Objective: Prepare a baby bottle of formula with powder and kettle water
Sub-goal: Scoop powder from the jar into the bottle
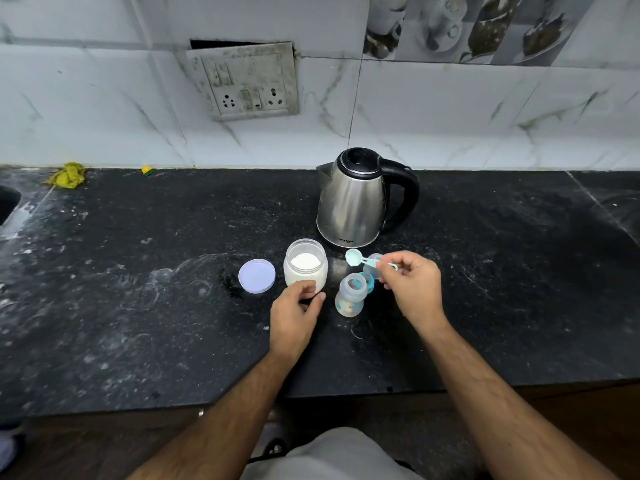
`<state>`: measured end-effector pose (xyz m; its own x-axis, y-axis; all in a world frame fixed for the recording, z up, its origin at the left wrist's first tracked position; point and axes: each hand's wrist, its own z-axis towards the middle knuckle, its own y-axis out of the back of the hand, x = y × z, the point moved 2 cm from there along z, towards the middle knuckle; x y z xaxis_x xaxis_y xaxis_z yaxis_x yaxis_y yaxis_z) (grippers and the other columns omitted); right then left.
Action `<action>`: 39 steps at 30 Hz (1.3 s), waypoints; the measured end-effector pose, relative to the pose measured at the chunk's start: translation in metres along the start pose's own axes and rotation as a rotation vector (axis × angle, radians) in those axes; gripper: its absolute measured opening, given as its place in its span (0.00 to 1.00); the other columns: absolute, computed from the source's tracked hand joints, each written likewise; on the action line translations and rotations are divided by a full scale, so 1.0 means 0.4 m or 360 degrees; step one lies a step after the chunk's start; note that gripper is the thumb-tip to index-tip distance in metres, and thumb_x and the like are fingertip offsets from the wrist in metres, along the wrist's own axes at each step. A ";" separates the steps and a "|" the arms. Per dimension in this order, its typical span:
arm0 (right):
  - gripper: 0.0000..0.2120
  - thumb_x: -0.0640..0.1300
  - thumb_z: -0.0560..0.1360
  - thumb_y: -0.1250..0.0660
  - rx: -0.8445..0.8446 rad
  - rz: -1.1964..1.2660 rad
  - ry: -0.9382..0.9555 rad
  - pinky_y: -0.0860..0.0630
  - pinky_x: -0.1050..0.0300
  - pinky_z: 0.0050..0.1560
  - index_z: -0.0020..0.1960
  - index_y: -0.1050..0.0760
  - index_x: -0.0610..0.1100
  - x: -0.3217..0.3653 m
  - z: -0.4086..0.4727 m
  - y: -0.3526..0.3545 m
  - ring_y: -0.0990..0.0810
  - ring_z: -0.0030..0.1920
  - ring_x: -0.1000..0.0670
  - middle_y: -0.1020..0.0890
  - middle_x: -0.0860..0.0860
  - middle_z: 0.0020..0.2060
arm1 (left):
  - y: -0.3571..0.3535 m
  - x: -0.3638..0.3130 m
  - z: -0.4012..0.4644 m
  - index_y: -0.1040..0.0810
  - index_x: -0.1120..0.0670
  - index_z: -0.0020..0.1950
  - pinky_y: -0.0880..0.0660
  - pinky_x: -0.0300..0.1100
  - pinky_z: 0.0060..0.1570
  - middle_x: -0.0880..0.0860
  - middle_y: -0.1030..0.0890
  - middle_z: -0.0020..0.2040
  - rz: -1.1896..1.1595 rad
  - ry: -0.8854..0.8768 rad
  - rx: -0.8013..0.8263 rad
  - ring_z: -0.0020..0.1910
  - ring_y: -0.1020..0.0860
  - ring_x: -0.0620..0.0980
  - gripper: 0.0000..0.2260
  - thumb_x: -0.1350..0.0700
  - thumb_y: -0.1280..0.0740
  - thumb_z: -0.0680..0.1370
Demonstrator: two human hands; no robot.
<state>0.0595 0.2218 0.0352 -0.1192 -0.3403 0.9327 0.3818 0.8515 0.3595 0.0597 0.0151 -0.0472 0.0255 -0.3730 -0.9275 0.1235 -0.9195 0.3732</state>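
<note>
An open clear jar (305, 265) of white formula powder stands on the black counter (138, 306). Its pale lilac lid (257, 275) lies flat to the left of it. My left hand (296, 317) curls around the jar's near side. An open baby bottle (350, 294) stands right of the jar, with its teal collar and clear cap (372, 268) just behind it. My right hand (414, 287) pinches the handle of a small light-blue scoop (355, 257), held above the bottle and cap. The steel kettle (356, 199) with black handle stands behind, lid closed.
A tiled wall with a switch and socket plate (247, 81) rises behind the counter. A yellow cloth (67, 174) and a small yellow-green scrap (148, 170) lie at the back left. A sink edge (7, 202) shows at far left. The counter's front edge runs near my arms.
</note>
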 end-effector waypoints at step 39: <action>0.08 0.43 0.77 0.34 0.0998 -0.1768 0.0490 0.23 0.53 0.44 0.53 0.19 0.45 0.146 0.107 -0.332 0.18 0.49 0.46 0.16 0.48 0.48 | 0.095 0.003 0.128 0.28 0.46 0.67 0.33 0.26 0.48 0.40 0.20 0.58 0.0119 0.0032 0.0312 0.57 0.23 0.38 0.31 0.57 0.20 0.67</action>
<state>-0.0375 0.1060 0.0432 0.1523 -0.9813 0.1176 -0.2822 0.0709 0.9567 0.0135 -0.0266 -0.0332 0.0476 -0.4405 -0.8965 -0.0745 -0.8965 0.4366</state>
